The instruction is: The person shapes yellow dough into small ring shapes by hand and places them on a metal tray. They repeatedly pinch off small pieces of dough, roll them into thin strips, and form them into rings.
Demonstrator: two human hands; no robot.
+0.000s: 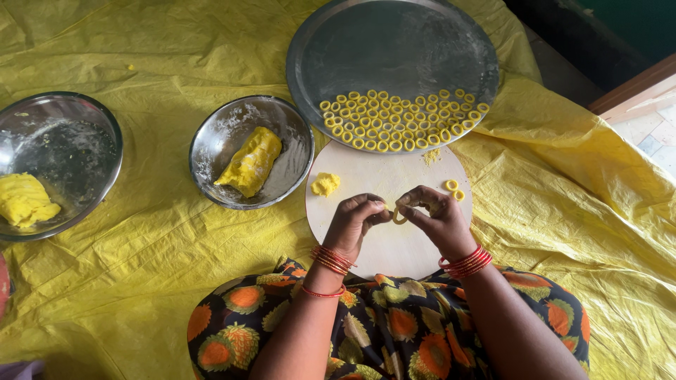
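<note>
My left hand [355, 219] and my right hand [436, 218] meet over a round pale board [394, 169], both pinching one small yellow dough ring [399, 215] between their fingertips. Two finished rings [454, 190] lie on the board's right side, and a small dough lump [325, 184] sits on its left. Beyond the board, a large round steel tray [380, 49] holds several rows of dough rings [398, 123] along its near edge. Red bangles circle both wrists.
A steel bowl [225, 127] with a yellow dough log [250, 160] stands left of the board. Farther left is a bigger steel bowl [63, 141] with a dough piece [24, 200]. A crumpled yellow plastic sheet [141, 267] covers the floor. My patterned lap [394, 331] lies below.
</note>
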